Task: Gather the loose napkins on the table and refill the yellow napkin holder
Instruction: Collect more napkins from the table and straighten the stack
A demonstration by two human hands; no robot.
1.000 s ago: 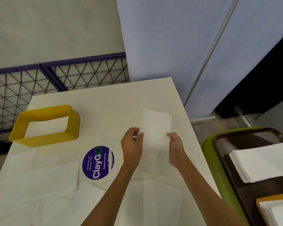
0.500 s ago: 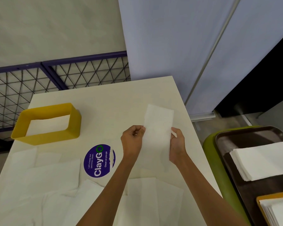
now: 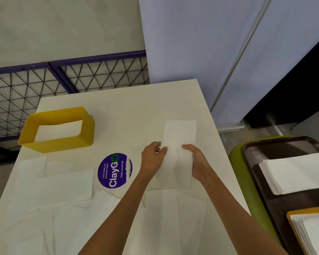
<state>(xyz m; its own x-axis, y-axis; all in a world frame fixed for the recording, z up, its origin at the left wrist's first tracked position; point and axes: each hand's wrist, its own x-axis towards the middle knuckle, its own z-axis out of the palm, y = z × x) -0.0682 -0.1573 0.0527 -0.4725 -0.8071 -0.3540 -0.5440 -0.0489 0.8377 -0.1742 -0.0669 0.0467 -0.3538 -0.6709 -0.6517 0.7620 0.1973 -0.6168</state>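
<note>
A folded white napkin (image 3: 179,137) is held between my left hand (image 3: 153,157) and my right hand (image 3: 198,162), each pinching one long edge just above the cream table (image 3: 136,107). The yellow napkin holder (image 3: 63,142) stands at the table's left, well left of my hands, with white napkin visible inside it. Several loose white napkins (image 3: 50,192) lie spread over the near left and near middle of the table, some under my forearms.
A round purple ClayGo sticker (image 3: 114,171) sits between the holder and my hands. To the right, a dark tray (image 3: 276,150) on a green seat carries a napkin stack (image 3: 298,173) and a second yellow holder (image 3: 311,234). A purple wire fence (image 3: 63,80) stands behind the table.
Both hands have shifted along the napkin's edges and narrowed it; my right thumb now lies over its right side. The view has tilted slightly.
</note>
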